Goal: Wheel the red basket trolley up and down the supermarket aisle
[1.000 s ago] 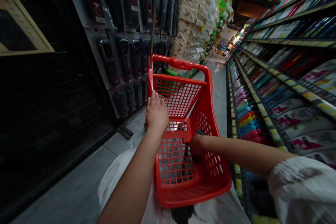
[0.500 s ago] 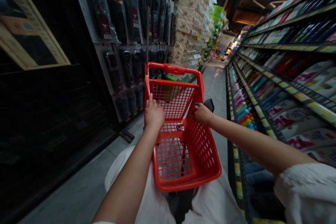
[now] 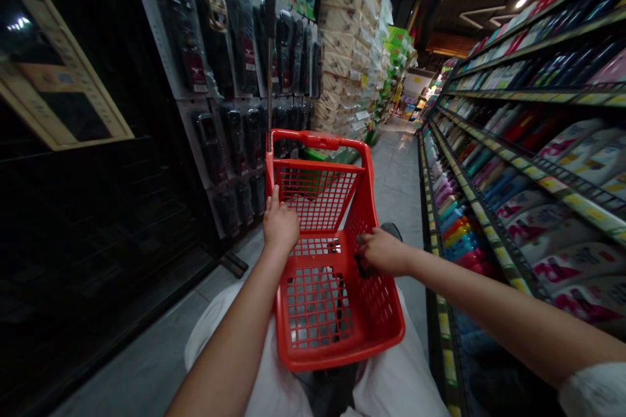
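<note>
A red plastic mesh shopping basket (image 3: 337, 339) is right in front of me, its red handle (image 3: 317, 140) at the far end. A dark pole (image 3: 268, 52) rises from its far left corner. My left hand (image 3: 280, 227) lies on the left rim with its fingers closed over the edge. At the right rim, my right hand (image 3: 386, 251) is curled round a small dark object (image 3: 362, 264) that I cannot name; it sits just inside the basket wall. The basket's floor looks bare through the mesh.
I am in a narrow shop aisle with a grey floor (image 3: 401, 182). On the left hang dark packaged goods (image 3: 229, 45), with stacked wrapped bales (image 3: 347, 32) farther on. Shelves of colourful packets (image 3: 528, 163) run along the right. White clothing (image 3: 396, 384) shows below the basket.
My right hand came up out of the basket to its right rim, then dropped a little along that rim. My left hand stayed on the left rim. The view tilted upward slightly.
</note>
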Demonstrator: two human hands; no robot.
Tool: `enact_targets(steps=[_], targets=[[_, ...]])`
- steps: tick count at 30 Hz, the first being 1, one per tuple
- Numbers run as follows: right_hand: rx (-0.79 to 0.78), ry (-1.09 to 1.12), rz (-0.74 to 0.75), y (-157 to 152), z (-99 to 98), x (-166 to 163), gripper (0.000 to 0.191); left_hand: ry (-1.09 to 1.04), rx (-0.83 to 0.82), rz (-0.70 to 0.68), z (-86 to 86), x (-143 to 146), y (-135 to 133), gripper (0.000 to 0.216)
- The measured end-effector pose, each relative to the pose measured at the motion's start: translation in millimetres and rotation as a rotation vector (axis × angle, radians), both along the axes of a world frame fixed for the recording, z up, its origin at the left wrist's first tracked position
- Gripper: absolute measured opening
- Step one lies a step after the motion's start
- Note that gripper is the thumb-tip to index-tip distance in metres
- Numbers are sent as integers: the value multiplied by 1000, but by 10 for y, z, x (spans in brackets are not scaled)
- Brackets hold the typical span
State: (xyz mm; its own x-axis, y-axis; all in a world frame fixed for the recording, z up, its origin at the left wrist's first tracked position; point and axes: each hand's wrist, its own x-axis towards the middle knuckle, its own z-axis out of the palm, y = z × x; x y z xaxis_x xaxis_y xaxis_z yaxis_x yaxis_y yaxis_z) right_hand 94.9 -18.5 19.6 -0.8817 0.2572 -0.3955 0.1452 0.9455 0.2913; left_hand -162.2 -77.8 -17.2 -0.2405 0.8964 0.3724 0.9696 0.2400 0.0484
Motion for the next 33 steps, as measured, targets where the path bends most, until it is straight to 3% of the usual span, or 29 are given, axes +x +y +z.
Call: enact_targets(steps=[4, 9, 14, 21, 24, 27, 33], targets=[[102, 237, -128, 758, 229, -152, 28, 23, -13, 4, 26, 8, -24, 33], [96, 517, -261, 1170, 142, -246, 32, 39, -3, 15, -22, -29, 5, 33], [-79, 603, -147, 938, -141, -41, 38, 49, -16, 49, -64, -58, 59, 32], [-234, 726, -224, -79, -359, 360, 44, 9, -69, 74, -2, 22, 35, 33], [-281, 727, -255, -352, -394, 455, 43, -16, -58, 48, 5, 46, 24, 33], [-258, 737, -256, -281, -427, 462, 40, -36, -32, 37, -4, 72, 35, 32], [-260, 804, -201, 468, -494, 368, 47, -109, 23, -4, -7, 114, 88, 31]])
